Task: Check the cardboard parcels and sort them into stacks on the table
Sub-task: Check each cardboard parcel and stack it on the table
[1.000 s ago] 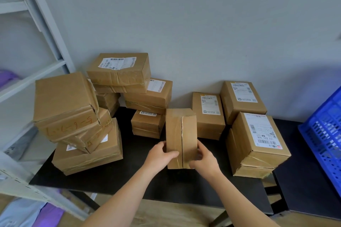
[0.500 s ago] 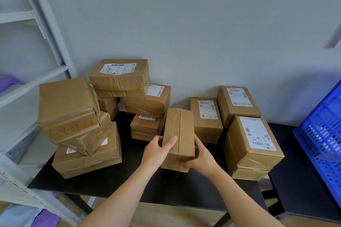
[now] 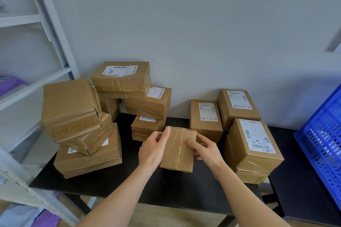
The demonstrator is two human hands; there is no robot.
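I hold a small taped cardboard parcel (image 3: 178, 150) above the middle of the black table (image 3: 118, 182). My left hand (image 3: 153, 150) grips its left edge, thumb on the front face. My right hand (image 3: 204, 150) grips its right edge, fingers on the front. The parcel's plain taped side faces me and no label shows. A leaning stack of parcels (image 3: 81, 125) stands on the left. More parcels are piled at the back (image 3: 129, 83). Labelled parcels stand on the right (image 3: 254, 145).
A blue plastic crate (image 3: 324, 140) stands at the far right on a second dark table (image 3: 302, 206). A grey metal shelf rack (image 3: 46, 29) rises on the left, with purple bags on it and below. The grey wall is close behind the parcels.
The parcel has been turned in my hands, from standing on end with its long seam toward me to a broad taped face tilted toward me. Both hands shifted along its edges.
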